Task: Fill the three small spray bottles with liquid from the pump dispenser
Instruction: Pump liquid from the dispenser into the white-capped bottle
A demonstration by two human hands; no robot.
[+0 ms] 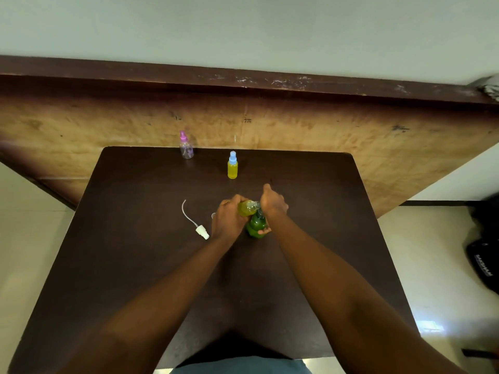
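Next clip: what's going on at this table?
A person is filling small spray bottles. The left hand holds an uncapped small bottle, partly yellow, tilted against the green pump dispenser, which the right hand grips from above. A white spray head lies on the table. The blue-capped bottle stands filled; the pink-capped bottle looks empty.

A dark brown desk [129, 265] stands against a scuffed wooden panel [337, 130] below a pale wall [243, 28]; pale glossy floor [432, 252] on both sides, black bag [483, 265] at right
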